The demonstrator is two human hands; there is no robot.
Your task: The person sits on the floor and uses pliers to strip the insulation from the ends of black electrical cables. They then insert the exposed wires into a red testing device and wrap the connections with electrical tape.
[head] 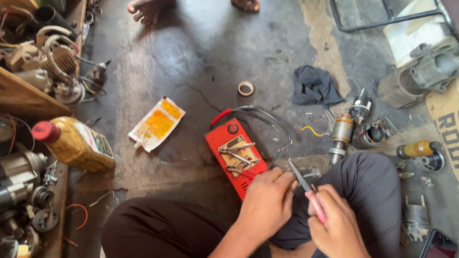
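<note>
Between the two hands, over the lap: pliers point(306, 187) with pink grips, long axis running up and away, clasped in right hand point(336, 230), jaws just beside left hand point(267, 203), curled narrow—its contents hidden; red meter point(235, 155) lies just beyond.

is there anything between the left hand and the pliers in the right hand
Nothing visible. The left hand sits right beside the pliers gripped in the right hand, its fingers at the jaws. Whether it pinches something small there cannot be told.
</note>
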